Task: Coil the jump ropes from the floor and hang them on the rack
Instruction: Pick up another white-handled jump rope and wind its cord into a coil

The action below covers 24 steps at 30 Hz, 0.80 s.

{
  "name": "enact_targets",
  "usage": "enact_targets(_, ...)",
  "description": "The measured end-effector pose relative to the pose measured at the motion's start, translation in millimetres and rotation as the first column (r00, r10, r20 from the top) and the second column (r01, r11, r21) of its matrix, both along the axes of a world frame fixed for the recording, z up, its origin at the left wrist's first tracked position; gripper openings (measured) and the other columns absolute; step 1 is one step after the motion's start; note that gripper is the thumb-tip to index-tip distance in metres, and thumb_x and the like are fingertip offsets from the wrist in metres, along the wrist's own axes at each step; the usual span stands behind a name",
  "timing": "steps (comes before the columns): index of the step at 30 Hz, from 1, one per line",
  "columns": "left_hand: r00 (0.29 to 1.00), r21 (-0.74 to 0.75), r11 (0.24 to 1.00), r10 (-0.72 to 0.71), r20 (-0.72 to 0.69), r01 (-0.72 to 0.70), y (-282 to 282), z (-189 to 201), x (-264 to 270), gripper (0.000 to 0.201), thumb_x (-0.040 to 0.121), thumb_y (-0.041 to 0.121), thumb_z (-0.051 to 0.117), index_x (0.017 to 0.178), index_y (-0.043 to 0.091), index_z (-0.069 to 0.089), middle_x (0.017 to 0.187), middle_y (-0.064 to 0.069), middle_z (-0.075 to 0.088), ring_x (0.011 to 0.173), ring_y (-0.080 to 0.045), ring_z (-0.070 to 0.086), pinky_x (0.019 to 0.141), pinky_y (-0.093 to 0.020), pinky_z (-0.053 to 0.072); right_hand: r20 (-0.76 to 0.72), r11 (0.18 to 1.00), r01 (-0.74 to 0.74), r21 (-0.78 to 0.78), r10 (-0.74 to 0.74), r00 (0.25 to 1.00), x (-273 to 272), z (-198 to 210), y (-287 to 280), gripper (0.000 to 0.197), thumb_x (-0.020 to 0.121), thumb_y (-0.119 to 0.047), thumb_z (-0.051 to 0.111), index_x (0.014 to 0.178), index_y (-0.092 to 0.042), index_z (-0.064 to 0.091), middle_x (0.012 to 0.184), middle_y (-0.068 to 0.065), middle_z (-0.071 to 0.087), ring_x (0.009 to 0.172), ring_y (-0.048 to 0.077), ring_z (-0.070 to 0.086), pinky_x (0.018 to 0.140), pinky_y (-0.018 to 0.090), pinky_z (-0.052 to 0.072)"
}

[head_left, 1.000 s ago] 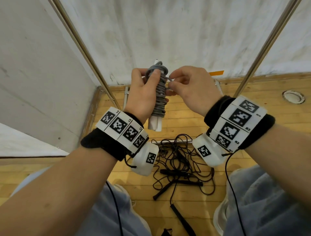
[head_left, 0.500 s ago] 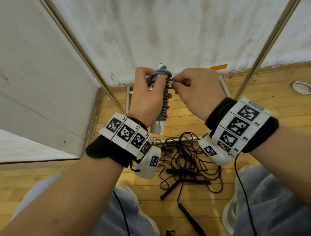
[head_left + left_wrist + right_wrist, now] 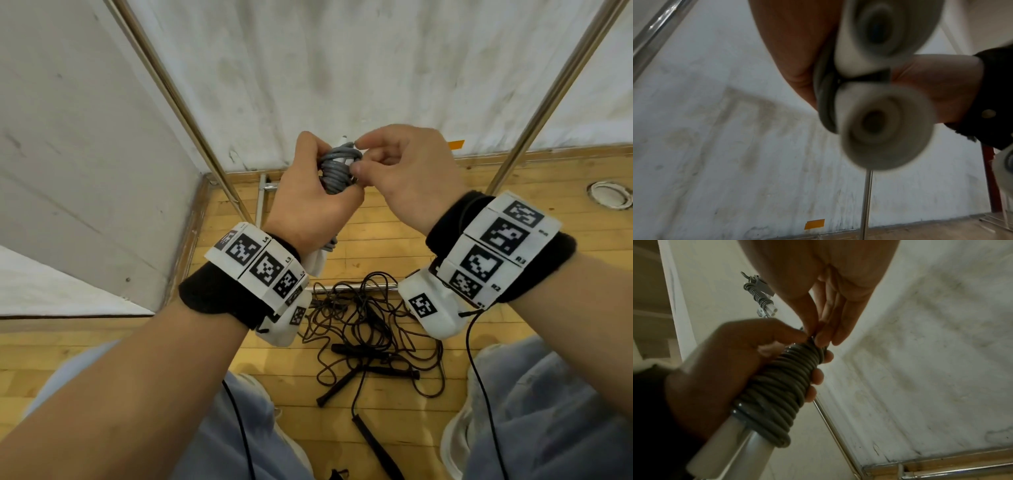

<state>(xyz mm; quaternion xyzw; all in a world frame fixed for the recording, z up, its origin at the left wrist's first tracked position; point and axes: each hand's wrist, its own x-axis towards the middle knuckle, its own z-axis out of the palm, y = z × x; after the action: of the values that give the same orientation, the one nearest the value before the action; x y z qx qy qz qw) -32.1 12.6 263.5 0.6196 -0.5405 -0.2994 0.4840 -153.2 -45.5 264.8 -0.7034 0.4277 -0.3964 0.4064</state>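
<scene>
A grey jump rope [image 3: 337, 168] is wound in tight turns round its two white handles [image 3: 731, 443]. My left hand [image 3: 305, 202] grips this bundle upright at chest height, fingers curled round the coil [image 3: 777, 394]. My right hand [image 3: 363, 156] pinches the rope's top turn between thumb and fingertips [image 3: 818, 337]. The left wrist view shows the blurred round ends of the handles [image 3: 885, 129]. Black jump ropes [image 3: 370, 329] lie tangled on the wooden floor below. The rack's slanted metal poles [image 3: 178, 96] rise on either side.
Another coiled grey rope [image 3: 758, 295] hangs high on the rack. The rack's low base bar [image 3: 342, 289] lies by the black tangle. White walls meet in a corner at the left. A round floor plate [image 3: 609, 195] sits far right. My knees flank the tangle.
My left hand has slid up over more of the coil. My right fingers have moved from the coil's side to its top turn. Both hands have shifted slightly up in the view.
</scene>
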Motion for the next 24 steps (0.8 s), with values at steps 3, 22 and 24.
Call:
enact_targets(3,1.000,0.021,1.000,-0.021,0.016,0.021,-0.6,1.5,2.5,0.042,0.081,0.022,0.075,0.096,0.013,0.036,0.083,-0.013,0.063,0.062,-0.028,0.064,0.054,-0.046,0.055,-0.014,1.000,-0.022,-0.018,0.021,1.000,-3.2,2.5,0.8,0.012,0.080,-0.016,0.072,0.084,-0.025,0.064,0.072,-0.008,0.065,0.072,0.010,0.067,0.072,0.024,0.054)
enact_targets(22,0.965,0.107,0.962,-0.242,-0.097,0.252,2.4,4.1,6.3,0.016,0.095,0.017,0.056,0.101,0.022,0.042,0.093,-0.013,0.056,0.065,-0.024,0.068,0.063,-0.046,0.056,-0.376,0.932,-0.208,-0.296,0.086,0.923,-25.2,19.0,-2.0,0.012,0.082,-0.016,0.065,0.085,-0.022,0.055,0.080,-0.012,0.052,0.071,0.005,0.051,0.062,0.005,0.037)
enact_targets(24,0.961,0.101,0.959,-0.254,-0.109,0.265,3.4,5.9,6.3,0.013,0.097,0.017,0.054,0.103,0.022,0.044,0.092,-0.014,0.057,0.060,-0.020,0.066,0.059,-0.042,0.055,-0.385,0.929,-0.210,-0.304,0.082,0.919,-26.6,21.6,-1.7,0.011,0.081,-0.018,0.065,0.082,-0.022,0.055,0.076,-0.015,0.051,0.066,0.002,0.050,0.059,0.004,0.037)
